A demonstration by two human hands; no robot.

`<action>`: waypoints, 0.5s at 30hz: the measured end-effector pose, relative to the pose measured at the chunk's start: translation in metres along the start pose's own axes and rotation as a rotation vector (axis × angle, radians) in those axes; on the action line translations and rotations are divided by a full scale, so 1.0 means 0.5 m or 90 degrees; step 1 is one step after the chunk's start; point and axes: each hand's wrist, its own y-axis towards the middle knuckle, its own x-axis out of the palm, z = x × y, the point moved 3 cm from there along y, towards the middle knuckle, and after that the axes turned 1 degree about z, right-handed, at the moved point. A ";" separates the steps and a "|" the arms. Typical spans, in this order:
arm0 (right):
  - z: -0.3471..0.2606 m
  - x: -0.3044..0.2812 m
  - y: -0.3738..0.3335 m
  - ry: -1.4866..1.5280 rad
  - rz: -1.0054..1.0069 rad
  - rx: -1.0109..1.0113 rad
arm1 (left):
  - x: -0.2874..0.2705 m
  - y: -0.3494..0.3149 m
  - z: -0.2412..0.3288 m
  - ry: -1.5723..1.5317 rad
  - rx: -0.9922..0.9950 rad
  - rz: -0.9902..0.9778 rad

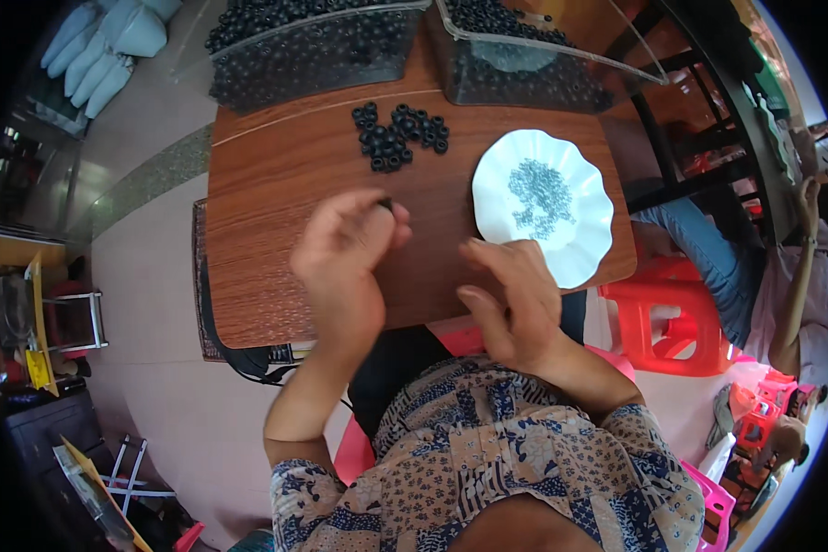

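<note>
My left hand (345,253) is raised over the wooden table (276,175), its fingertips pinched on a small black rubber ring (385,202). My right hand (511,299) hovers close beside it near the table's front edge, fingers curled; whether it holds anything is hidden. A loose pile of black rubber rings (397,135) lies on the table beyond my hands. To the right stands a white scalloped plate (570,248) with several tiny grey metal pieces (541,198) heaped in its middle.
Two clear plastic bins (313,46) (524,64) filled with black rings stand along the table's far edge. A red plastic stool (672,322) and another seated person (782,276) are on the right. Clutter and a black cable (239,354) lie at the left.
</note>
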 end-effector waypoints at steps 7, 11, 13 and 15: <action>0.000 -0.042 -0.003 0.021 -0.054 0.034 | -0.026 0.285 0.162 0.377 0.452 0.050; 0.000 -0.050 -0.006 0.028 -0.041 0.045 | -0.027 0.417 0.203 0.581 0.559 0.090; 0.003 -0.055 -0.005 0.025 -0.046 0.048 | -0.027 0.456 0.203 0.796 0.544 0.134; 0.006 -0.057 -0.004 0.025 -0.050 0.048 | -0.028 0.467 0.194 0.901 0.629 0.165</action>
